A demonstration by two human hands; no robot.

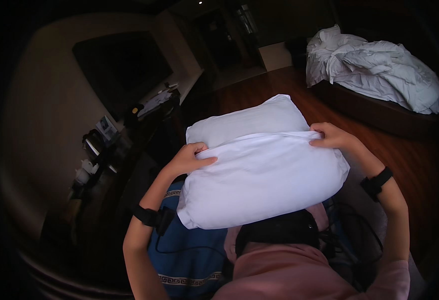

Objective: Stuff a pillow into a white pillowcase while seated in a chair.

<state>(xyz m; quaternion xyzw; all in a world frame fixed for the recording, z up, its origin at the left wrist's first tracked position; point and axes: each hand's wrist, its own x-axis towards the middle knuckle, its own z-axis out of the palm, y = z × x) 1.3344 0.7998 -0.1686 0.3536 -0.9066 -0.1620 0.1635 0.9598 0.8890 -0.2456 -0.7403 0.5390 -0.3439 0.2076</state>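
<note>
A white pillow (245, 122) is held up in front of my body, its far part showing past the open hem of a white pillowcase (260, 180). The pillowcase covers the nearer part of the pillow. At the hem's left end, my left hand (193, 159) pinches the cloth between thumb and fingers. My right hand (330, 135) grips the same hem at its right end. Folds of the case hide the fingertips of both hands in part.
Beneath the pillow lies a blue cloth (193, 255) with a patterned border. A dark counter at left carries an electric kettle (92, 146) and white teapots (84, 172). Rumpled white bedding (373, 67) lies on a bed at back right. Loose black cables (366, 225) run at my right side.
</note>
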